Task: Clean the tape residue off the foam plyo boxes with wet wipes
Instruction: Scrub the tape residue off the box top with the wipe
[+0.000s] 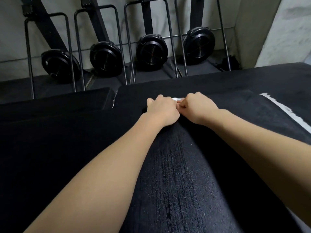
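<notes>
A small crumpled white wet wipe (176,99) is showing between both fists, lying on the far part of the black textured foam plyo box (181,174). The left hand (162,109) and right hand (196,107) are curling their fingers around it, knuckles touching. A ragged white strip of tape residue (284,109) is lying well to the right, running diagonally toward the person, so the right hand is sitting nearer.

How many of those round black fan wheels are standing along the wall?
4, in a row behind the black foam boxes: far left, left of middle, right of middle, far right. More may lie outside the frame.
</notes>
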Action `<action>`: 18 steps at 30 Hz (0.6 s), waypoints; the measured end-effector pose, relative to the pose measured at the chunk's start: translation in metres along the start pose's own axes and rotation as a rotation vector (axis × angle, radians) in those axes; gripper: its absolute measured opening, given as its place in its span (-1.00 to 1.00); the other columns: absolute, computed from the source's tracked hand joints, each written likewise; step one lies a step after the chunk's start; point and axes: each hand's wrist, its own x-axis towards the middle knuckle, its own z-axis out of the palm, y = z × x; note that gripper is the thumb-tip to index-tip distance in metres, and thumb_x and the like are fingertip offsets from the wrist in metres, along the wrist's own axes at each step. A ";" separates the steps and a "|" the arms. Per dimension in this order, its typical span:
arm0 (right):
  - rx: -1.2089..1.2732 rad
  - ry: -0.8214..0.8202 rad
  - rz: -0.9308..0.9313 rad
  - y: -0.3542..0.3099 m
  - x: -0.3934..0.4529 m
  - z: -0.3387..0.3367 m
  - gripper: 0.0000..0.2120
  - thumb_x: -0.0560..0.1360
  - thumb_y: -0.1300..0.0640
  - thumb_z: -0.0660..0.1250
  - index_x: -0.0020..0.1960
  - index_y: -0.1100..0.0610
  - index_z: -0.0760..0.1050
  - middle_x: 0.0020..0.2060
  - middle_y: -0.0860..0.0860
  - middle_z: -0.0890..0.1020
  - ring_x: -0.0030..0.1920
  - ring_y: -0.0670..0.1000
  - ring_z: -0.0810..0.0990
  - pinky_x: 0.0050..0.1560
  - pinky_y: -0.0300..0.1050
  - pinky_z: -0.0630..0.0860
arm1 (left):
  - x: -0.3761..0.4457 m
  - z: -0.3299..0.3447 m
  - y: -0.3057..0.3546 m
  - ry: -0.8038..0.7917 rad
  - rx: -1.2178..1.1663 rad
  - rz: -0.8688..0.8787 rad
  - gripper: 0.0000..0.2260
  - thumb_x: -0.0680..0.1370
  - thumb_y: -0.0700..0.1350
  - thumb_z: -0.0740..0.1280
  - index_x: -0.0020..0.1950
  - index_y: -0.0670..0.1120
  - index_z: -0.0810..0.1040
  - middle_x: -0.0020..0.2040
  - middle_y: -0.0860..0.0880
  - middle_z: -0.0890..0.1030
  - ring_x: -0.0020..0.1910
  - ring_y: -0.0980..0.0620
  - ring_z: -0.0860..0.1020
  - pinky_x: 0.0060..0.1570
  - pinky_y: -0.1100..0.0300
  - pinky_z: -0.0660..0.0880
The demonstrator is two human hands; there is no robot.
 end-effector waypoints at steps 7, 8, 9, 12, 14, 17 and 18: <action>0.060 -0.017 0.049 0.008 0.003 0.008 -0.66 0.59 -0.05 0.18 0.06 0.08 0.67 -0.07 0.08 0.64 0.03 0.17 0.55 -0.14 -0.11 0.35 | 0.002 0.006 0.005 -0.012 -0.053 0.035 -0.54 0.60 -0.16 0.06 0.43 0.23 0.39 -0.10 0.12 0.44 0.19 -0.02 0.33 0.07 0.02 0.17; 0.052 -0.018 0.035 0.008 -0.002 0.006 -0.67 0.59 -0.05 0.19 0.06 0.07 0.68 -0.09 0.08 0.64 0.00 0.17 0.55 -0.16 -0.11 0.36 | -0.004 0.005 0.006 -0.006 -0.045 0.046 -0.57 0.61 -0.15 0.06 0.40 0.21 0.42 -0.12 0.12 0.43 0.19 -0.03 0.34 0.07 0.02 0.17; 0.037 -0.017 0.015 0.008 -0.010 0.003 -0.67 0.59 -0.07 0.19 0.08 0.05 0.69 -0.09 0.08 0.65 0.00 0.17 0.56 -0.16 -0.10 0.39 | -0.012 0.003 0.008 0.000 -0.033 0.056 -0.62 0.62 -0.14 0.07 0.35 0.16 0.47 -0.16 0.12 0.40 0.19 -0.04 0.35 0.07 0.02 0.19; -0.004 -0.006 -0.077 0.012 -0.044 -0.008 -0.64 0.58 -0.12 0.20 0.09 0.01 0.70 -0.06 0.05 0.68 0.03 0.16 0.59 -0.06 -0.07 0.54 | -0.046 -0.003 0.019 0.012 -0.016 0.089 -0.70 0.63 -0.09 0.10 0.23 0.01 0.58 -0.18 0.07 0.37 0.17 -0.08 0.39 0.14 -0.01 0.28; -0.021 -0.009 -0.127 0.019 -0.062 -0.003 -0.56 0.55 -0.21 0.13 0.07 -0.01 0.69 -0.03 0.01 0.71 0.02 0.15 0.63 0.00 0.01 0.60 | -0.065 0.004 0.024 0.032 -0.022 0.115 -0.69 0.65 -0.06 0.09 0.27 0.03 0.56 -0.06 0.02 0.53 0.13 -0.07 0.40 0.12 -0.01 0.31; -0.085 -0.070 -0.196 0.018 -0.086 0.001 -0.35 0.49 -0.30 -0.12 0.10 -0.06 0.68 0.10 -0.09 0.70 0.11 0.08 0.66 0.25 0.10 0.50 | -0.094 0.011 0.025 0.082 -0.001 0.145 -0.70 0.67 -0.02 0.06 0.23 0.01 0.55 -0.05 0.04 0.57 0.07 -0.04 0.41 0.04 0.01 0.32; -0.097 -0.083 -0.205 0.018 -0.090 0.000 -0.33 0.49 -0.28 -0.15 0.11 -0.08 0.68 0.13 -0.13 0.69 0.14 0.06 0.66 0.36 0.10 0.42 | -0.100 0.012 0.025 0.103 0.006 0.149 -0.70 0.68 -0.01 0.05 0.22 0.01 0.54 -0.09 0.05 0.54 0.05 -0.03 0.41 0.01 0.01 0.32</action>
